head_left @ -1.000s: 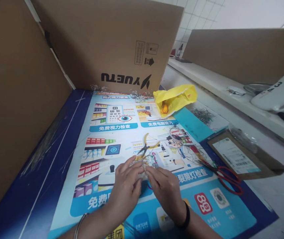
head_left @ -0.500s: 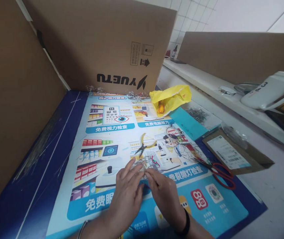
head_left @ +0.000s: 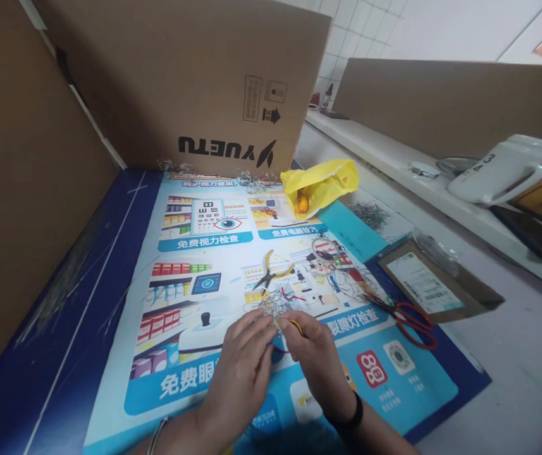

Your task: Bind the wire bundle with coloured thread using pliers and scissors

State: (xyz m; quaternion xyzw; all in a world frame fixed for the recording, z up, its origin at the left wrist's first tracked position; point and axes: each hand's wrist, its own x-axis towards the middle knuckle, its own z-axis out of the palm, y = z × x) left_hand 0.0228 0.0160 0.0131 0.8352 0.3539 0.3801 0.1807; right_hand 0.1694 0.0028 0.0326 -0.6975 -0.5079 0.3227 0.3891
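My left hand (head_left: 241,366) and my right hand (head_left: 313,363) meet over the printed poster (head_left: 195,278), fingertips pinched together on a small tangle of thin wire (head_left: 273,306) with yellow and red strands. A bracelet sits on the left wrist, a black band on the right. Yellow-handled pliers (head_left: 271,272) lie on the poster just beyond the tangle, untouched.
Red-handled scissors (head_left: 406,319) lie to the right beside a brown parcel (head_left: 434,287). A yellow bag (head_left: 320,186) and a pile of wire bits (head_left: 370,215) sit further back. Cardboard walls (head_left: 185,82) close off the left and rear. A white jug (head_left: 503,167) stands on the right ledge.
The view has shifted a little, so everything sits further left in the frame. My hands have lifted the wire tangle slightly and a yellow strand now shows at my right fingers.
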